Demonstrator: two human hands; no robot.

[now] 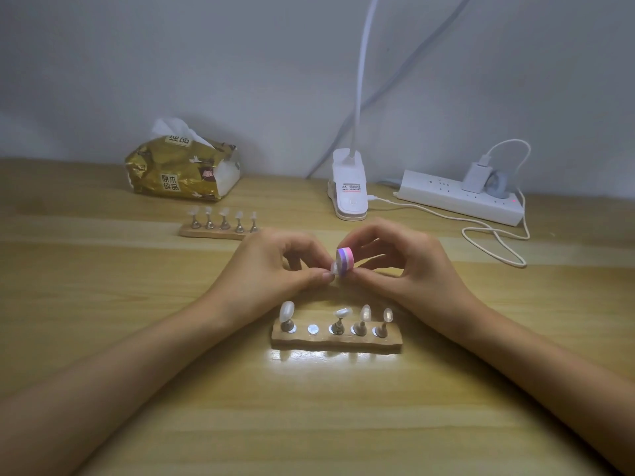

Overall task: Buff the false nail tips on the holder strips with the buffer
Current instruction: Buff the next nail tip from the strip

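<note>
Pale, glossy wood-grain laminate forms the tabletop (137, 338), backed by a plain grey-white wall. Two rough-edged wooden holder strips are laid on it.

On the near strip (391, 340), four translucent oval mounted tips (287, 310) are carried upright on small metal stands. One bare round metal disc (312, 329) is left showing, second from the left. On the far strip (192, 231), five more tips are set on five stands.

Above the near strip, a single nail tip (334, 267) is pinched between the curled thumb and fingers of the left hand (271, 269). A small buffer (344, 261), a rounded block banded in pink, purple and white, is gripped by the curled fingertips of the right hand (395, 266) and is held against that tip. Whether a stand is attached beneath the held tip cannot be told.

Further back are seen one crinkled gold tissue pack (182, 170), one white plastic clip lamp (348, 187) with a bending neck, and one white power strip (446, 197). One charger (476, 176) is plugged in, and a looping white cable (494, 237) is trailed beside it.
</note>
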